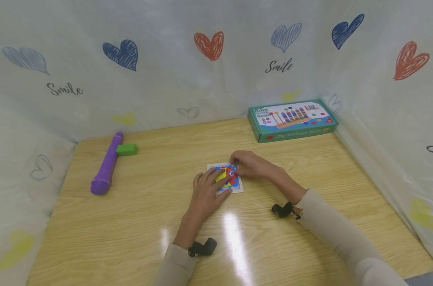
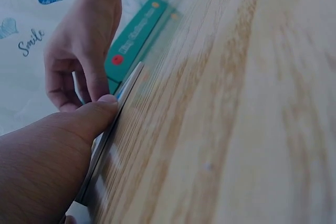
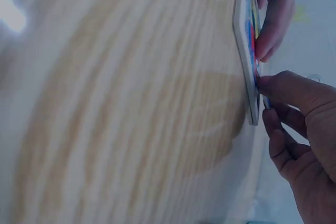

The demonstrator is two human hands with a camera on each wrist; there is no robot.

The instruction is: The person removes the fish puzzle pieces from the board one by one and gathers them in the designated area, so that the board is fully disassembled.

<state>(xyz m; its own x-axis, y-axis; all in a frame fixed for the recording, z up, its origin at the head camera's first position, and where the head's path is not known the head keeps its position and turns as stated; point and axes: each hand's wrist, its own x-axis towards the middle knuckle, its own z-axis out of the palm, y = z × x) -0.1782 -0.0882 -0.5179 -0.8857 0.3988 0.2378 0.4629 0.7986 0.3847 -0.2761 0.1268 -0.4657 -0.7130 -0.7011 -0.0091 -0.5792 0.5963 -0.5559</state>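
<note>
A small square jigsaw puzzle [image 1: 234,183] with a colourful fish picture and a pale border lies flat at the middle of the table. My left hand [image 1: 206,194] rests on it from the lower left, fingers spread over the picture and thumb at the near edge. At the upper right corner, my right hand [image 1: 251,165] pinches a thin blue-edged puzzle piece [image 3: 266,102] between thumb and curled fingers, mostly hidden by them. In the right wrist view the left fingertips [image 3: 268,45] press on the fish picture beside the right thumb.
A green Ring Challenge Game box [image 1: 291,121] stands at the back right of the wooden table [image 1: 159,174]. To the left lie a purple microphone-shaped object [image 1: 107,165] and a green block [image 1: 127,149] touching it. A white curtain [image 1: 159,79] printed with hearts surrounds the table.
</note>
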